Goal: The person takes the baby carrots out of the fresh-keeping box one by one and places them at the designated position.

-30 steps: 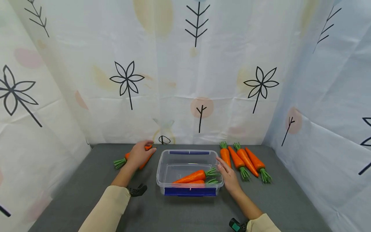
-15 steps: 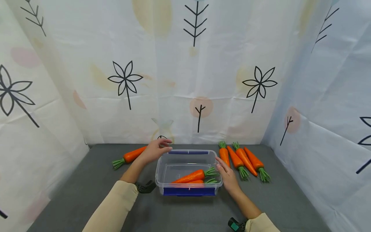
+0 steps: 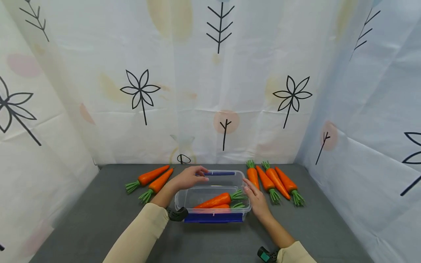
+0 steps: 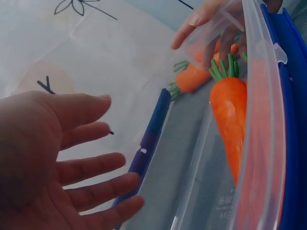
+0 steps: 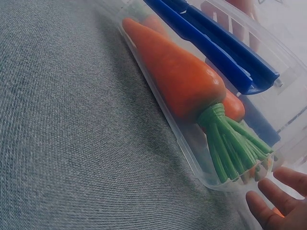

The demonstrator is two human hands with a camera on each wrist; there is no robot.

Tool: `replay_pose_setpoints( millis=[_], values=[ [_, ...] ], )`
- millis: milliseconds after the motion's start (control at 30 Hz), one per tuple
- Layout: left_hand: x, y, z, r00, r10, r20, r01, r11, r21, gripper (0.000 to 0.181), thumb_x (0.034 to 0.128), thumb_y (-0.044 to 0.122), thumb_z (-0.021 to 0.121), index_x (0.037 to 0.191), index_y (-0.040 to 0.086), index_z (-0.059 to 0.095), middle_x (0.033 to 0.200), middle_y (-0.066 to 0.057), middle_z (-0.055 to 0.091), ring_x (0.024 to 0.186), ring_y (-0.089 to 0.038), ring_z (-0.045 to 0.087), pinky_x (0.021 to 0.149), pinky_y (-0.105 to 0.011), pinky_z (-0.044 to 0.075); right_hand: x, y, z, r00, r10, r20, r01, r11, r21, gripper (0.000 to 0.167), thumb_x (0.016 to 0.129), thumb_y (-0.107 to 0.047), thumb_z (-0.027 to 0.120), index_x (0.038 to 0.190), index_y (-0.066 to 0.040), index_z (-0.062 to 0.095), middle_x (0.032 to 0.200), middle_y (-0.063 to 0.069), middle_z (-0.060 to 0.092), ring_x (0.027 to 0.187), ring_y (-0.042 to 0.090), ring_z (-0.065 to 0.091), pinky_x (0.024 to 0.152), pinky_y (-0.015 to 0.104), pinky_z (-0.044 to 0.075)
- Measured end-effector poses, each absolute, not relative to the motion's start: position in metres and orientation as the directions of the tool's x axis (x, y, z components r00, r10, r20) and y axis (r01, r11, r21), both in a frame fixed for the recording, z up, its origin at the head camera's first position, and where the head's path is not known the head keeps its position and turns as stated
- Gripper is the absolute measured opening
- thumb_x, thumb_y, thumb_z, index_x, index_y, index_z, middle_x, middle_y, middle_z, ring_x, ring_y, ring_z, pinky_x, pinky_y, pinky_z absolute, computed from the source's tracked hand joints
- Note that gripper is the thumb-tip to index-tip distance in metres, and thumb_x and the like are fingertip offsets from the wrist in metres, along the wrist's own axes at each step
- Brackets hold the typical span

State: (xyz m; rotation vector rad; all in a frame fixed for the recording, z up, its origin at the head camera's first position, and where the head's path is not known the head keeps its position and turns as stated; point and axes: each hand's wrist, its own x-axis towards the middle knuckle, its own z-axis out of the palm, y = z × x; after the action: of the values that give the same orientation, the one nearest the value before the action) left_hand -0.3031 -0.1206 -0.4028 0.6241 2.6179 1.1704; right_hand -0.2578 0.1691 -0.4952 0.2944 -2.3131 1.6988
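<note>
A clear plastic container [image 3: 213, 218] with blue latches stands mid-table without a lid on it. Inside lie two orange carrots with green tops, an upper carrot [image 3: 213, 200] and a lower carrot [image 5: 177, 72] by the near wall. My left hand [image 3: 187, 178] hovers over the container's left rear part; in the left wrist view its fingers [image 4: 98, 165] are spread, holding nothing. At the container's right side, my right hand [image 3: 257, 201] has its fingers extended against or close to the wall; whether they touch cannot be told.
Two carrots [image 3: 160, 181] lie on the grey table [image 3: 98, 219] left of the container. Several carrots [image 3: 277, 181] lie side by side to its right. A patterned white cloth [image 3: 190, 91] hangs behind and along both sides.
My left hand has moved right, from the carrots on the left to above the container. Those two carrots stay and are now uncovered. My right hand has stayed at the container's side.
</note>
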Motion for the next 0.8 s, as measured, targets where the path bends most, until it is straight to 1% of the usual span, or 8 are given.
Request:
replay_pose_setpoints(
  millis=[133,200,300,433,700,800],
  values=[
    [-0.305,-0.113,-0.405,-0.848,0.519,-0.112,0.263,0.593,0.761,0.038,0.095,0.026,0.063,0.129,0.009,0.058,0.117,-0.01,0.063,0.101,-0.032,0.061,0.078,-0.039,0.053,-0.258,0.171,-0.496,-0.947,-0.011,0.322,-0.31,0.303,-0.901,0.04,0.102,-0.023,0.05,0.14,-0.008,0.053,0.139,0.017,0.052,0.121,0.036,0.054,0.103,0.055,0.036],
    [-0.304,-0.109,-0.406,-0.825,0.544,-0.157,0.233,0.579,0.781,0.04,0.0957,0.026,0.062,0.131,0.008,0.057,0.119,-0.01,0.063,0.106,-0.036,0.059,0.08,-0.041,0.053,-0.258,0.171,-0.496,-0.945,-0.012,0.326,-0.313,0.308,-0.898,0.04,0.102,-0.023,0.05,0.14,-0.008,0.053,0.139,0.017,0.053,0.12,0.036,0.054,0.102,0.055,0.036],
    [-0.302,-0.104,-0.41,-0.804,0.551,-0.224,0.173,0.577,0.798,0.042,0.0954,0.027,0.063,0.132,0.008,0.056,0.117,-0.008,0.062,0.107,-0.039,0.057,0.081,-0.045,0.052,-0.258,0.171,-0.495,-0.943,-0.012,0.333,-0.32,0.312,-0.895,0.04,0.102,-0.023,0.05,0.139,-0.008,0.054,0.138,0.018,0.053,0.12,0.036,0.054,0.102,0.056,0.036],
    [-0.3,-0.099,-0.416,-0.783,0.547,-0.296,0.102,0.582,0.807,0.045,0.0941,0.027,0.065,0.134,0.008,0.054,0.116,-0.007,0.06,0.104,-0.037,0.057,0.081,-0.048,0.052,-0.258,0.17,-0.495,-0.943,-0.011,0.333,-0.32,0.316,-0.893,0.04,0.102,-0.023,0.05,0.139,-0.009,0.054,0.137,0.018,0.053,0.12,0.037,0.054,0.102,0.056,0.036],
    [-0.297,-0.095,-0.426,-0.744,0.53,-0.406,0.023,0.627,0.778,0.049,0.0922,0.028,0.067,0.135,0.009,0.054,0.122,-0.011,0.057,0.102,-0.032,0.06,0.08,-0.051,0.053,-0.258,0.169,-0.495,-0.95,-0.004,0.312,-0.296,0.331,-0.896,0.04,0.103,-0.023,0.049,0.14,-0.01,0.054,0.138,0.017,0.053,0.122,0.036,0.052,0.104,0.057,0.033],
    [-0.296,-0.094,-0.428,-0.733,0.526,-0.431,0.003,0.636,0.772,0.048,0.092,0.028,0.067,0.135,0.01,0.054,0.12,-0.011,0.057,0.1,-0.03,0.061,0.08,-0.052,0.053,-0.258,0.17,-0.495,-0.952,-0.004,0.307,-0.291,0.331,-0.897,0.04,0.103,-0.024,0.049,0.14,-0.01,0.053,0.14,0.016,0.052,0.124,0.036,0.051,0.104,0.057,0.032]
  ],
)
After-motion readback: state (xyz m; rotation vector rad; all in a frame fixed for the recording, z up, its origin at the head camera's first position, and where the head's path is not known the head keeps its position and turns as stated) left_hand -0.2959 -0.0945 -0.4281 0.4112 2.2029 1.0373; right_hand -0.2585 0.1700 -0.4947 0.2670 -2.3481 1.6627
